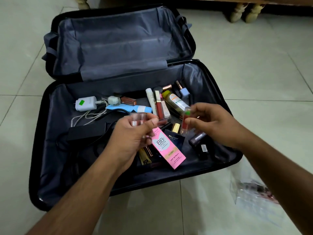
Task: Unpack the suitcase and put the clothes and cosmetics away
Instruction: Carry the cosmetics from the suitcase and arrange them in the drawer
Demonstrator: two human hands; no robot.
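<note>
A black suitcase (55,167) lies open on the tiled floor, its far half bare grey lining. The near half holds several cosmetics: a pink BB cream box (167,150), a dark Bella Vita box (175,139), lip gloss tubes (159,107), a yellow-capped bottle (176,102) and a pale blue nail polish (183,92). My left hand (133,138) grips a small clear container (138,118) above the cosmetics. My right hand (211,122) pinches a small red tube with a green label (185,119) over the right side of the case.
A white charger (85,104) with white cables and a black adapter (86,133) lie in the suitcase's left part. A clear plastic pouch (254,192) lies on the floor at the near right. Turned furniture legs (243,12) stand at the far right.
</note>
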